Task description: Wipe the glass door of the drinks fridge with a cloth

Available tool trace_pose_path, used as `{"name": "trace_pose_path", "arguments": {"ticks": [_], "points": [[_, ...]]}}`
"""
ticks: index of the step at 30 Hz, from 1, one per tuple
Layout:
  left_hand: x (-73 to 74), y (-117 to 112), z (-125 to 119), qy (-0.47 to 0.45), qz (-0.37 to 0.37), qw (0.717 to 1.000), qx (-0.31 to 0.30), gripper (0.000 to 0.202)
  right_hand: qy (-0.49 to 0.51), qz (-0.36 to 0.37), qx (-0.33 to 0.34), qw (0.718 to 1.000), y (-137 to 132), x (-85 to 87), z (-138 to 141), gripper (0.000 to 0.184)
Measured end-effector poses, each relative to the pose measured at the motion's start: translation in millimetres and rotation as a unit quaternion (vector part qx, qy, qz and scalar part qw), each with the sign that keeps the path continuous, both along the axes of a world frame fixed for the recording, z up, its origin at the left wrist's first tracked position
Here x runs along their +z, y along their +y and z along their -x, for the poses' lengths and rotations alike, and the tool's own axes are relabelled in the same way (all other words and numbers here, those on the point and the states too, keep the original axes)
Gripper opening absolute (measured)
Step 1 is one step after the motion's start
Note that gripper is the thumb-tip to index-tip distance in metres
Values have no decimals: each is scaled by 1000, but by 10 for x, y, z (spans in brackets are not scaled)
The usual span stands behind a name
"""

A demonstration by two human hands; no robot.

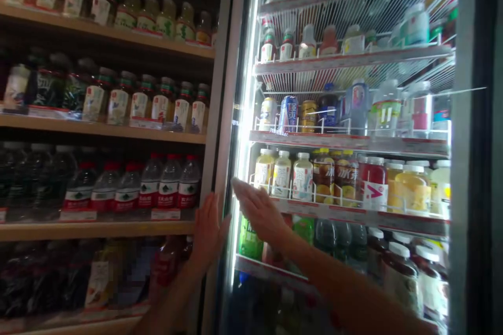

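Observation:
My left hand (208, 230) is raised with fingers stretched up and flat, resting against the grey frame (222, 115) at the left side of a lit drinks cooler. My right hand (259, 209) is open too, fingers together and pointing up-left, laid flat on the cooler's glass door (393, 115) near its left edge. Neither hand holds anything. Behind the glass, right by my right hand, stand pale juice bottles (283, 172) on a wire shelf and a green bottle (249, 238) one shelf lower.
Wooden shelves (98, 131) on the left carry rows of tea bottles and red-labelled water bottles (157, 183). Inside the cooler are several wire shelves with cans (288, 113), jars and bottles. The cooler's dark right frame (471, 141) closes off the right side.

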State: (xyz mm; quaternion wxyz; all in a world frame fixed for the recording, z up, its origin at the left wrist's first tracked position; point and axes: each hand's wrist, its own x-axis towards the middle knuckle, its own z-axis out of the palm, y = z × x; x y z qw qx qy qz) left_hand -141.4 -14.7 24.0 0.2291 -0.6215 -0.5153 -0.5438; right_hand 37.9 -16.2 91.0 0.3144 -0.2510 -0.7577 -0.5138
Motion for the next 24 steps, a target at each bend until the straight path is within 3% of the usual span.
{"name": "trace_pose_path", "arguments": {"ticks": [3, 6, 9, 12, 16, 18, 21, 24], "points": [[106, 21, 82, -18, -26, 1000, 1, 56, -41, -20, 19, 999, 181, 95, 252, 43], [232, 66, 122, -12, -56, 998, 1, 56, 10, -56, 1, 998, 314, 517, 309, 41], [403, 90, 138, 5, -71, 997, 1, 57, 99, -101, -33, 989, 246, 1012, 36, 41], [645, 71, 127, 17, -85, 996, -2, 57, 183, -138, -69, 971, 21, 1267, -595, 40], [1033, 29, 4, 33, -98, 995, -11, 58, 320, -203, -115, 918, -282, 1251, -1669, 42], [1220, 31, -140, 50, -99, 994, -19, 60, 377, -234, -121, 888, -377, 1221, -2030, 43], [1454, 64, -474, 66, -84, 994, -19, 66, 387, -232, -113, 885, -419, 1204, -2083, 42], [1603, 95, -856, 67, -65, 996, -5, 70, 288, -182, -109, 934, -338, 1158, -1694, 44]]}}
